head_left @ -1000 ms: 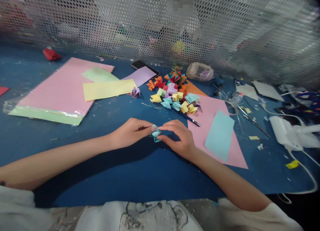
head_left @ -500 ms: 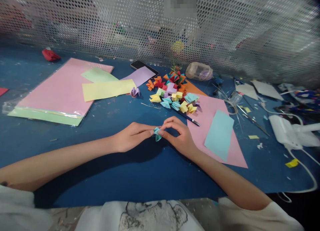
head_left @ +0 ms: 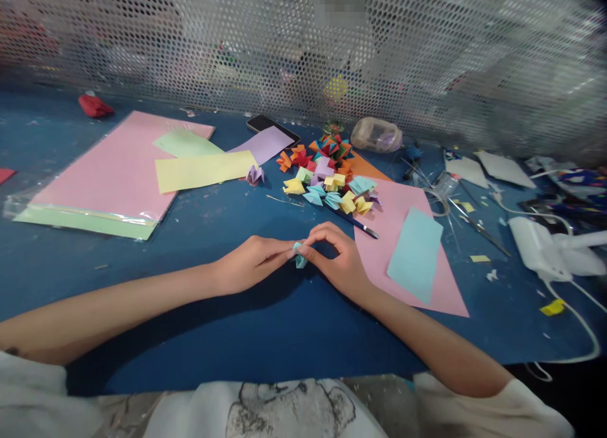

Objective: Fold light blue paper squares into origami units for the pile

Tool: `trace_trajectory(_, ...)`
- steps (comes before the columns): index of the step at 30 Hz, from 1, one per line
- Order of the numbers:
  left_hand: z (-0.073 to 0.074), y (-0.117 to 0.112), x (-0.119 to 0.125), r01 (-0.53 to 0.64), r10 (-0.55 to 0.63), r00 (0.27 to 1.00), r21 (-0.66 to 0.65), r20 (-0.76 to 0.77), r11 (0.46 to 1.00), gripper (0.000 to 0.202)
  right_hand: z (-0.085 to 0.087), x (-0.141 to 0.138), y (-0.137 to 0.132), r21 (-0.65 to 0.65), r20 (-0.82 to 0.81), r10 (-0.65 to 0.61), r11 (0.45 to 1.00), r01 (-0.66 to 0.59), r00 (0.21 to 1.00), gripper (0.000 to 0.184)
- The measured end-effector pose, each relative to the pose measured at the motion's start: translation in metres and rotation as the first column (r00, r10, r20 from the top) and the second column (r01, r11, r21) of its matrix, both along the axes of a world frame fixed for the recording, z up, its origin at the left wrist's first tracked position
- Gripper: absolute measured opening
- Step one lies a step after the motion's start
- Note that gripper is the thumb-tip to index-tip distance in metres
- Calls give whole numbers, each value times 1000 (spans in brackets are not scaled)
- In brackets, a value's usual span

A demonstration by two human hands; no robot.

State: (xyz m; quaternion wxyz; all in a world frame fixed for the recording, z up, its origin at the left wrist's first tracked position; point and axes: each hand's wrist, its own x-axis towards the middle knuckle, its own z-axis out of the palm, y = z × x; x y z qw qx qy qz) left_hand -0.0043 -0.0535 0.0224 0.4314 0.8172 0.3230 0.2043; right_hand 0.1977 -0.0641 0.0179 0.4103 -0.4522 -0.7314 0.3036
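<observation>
A small light-blue folded paper piece is pinched between my two hands, above the blue table near its front. My left hand grips its left side with thumb and fingers. From the right, my right hand pinches it with thumb and index finger; the fingertips cover much of the paper. Just beyond my hands lies a pile of folded paper pieces in several colours. One purple folded piece stands apart, left of the pile.
Pink sheets in a plastic sleeve lie left, with a yellow strip over their edge. A light-blue strip rests on a pink sheet at right. A pen, a phone and a white device with cables are around. Perforated metal stands behind.
The fingertips have closed in slightly on the light-blue folded paper, so less of it shows, and my left hand sits a touch further right. Everything else stays in place.
</observation>
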Motion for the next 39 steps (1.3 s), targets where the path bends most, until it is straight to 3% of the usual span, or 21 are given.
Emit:
trace_trajectory(6, 4, 0, 1, -54, 56, 976, -13, 210, 998, 33, -4, 12, 2, -88, -259, 156, 979, -184, 953, 28)
trace_trajectory(11, 2, 2, 1, -100, 84, 965, 56, 248, 993, 33, -6, 13, 0, -56, -296, 60, 995, -80, 953, 26)
trace_trajectory(15, 0, 2, 1, -92, 74, 976, 77, 207, 993, 35, -8, 9, -1, -15, -298, -37, 999, 34, 954, 23)
trace_trajectory(20, 1, 2, 1, -97, 87, 975, 37, 207, 995, 33, -8, 10, 0, 64, -271, -50, 996, 70, 961, 21)
trace_trajectory(26, 10, 0, 1, -216, 226, 953, -71, 203, 974, 33, -7, 13, -2, 233, -36, 18, 972, -9, 999, 20)
trace_trajectory(32, 11, -2, -1, -151, 147, 987, 63, 67, 987, 23, -7, 12, -2, 274, -29, 48, 961, -38, 998, 19)
trace_trajectory(36, 8, -2, -2, -139, 128, 983, 79, 134, 987, 18, -6, 13, -1, 257, -43, 84, 964, -70, 996, 20)
trace_trajectory(39, 6, -3, -1, -204, 199, 959, 7, 203, 979, 18, -5, 14, -1, 283, -36, 78, 957, -64, 996, 29)
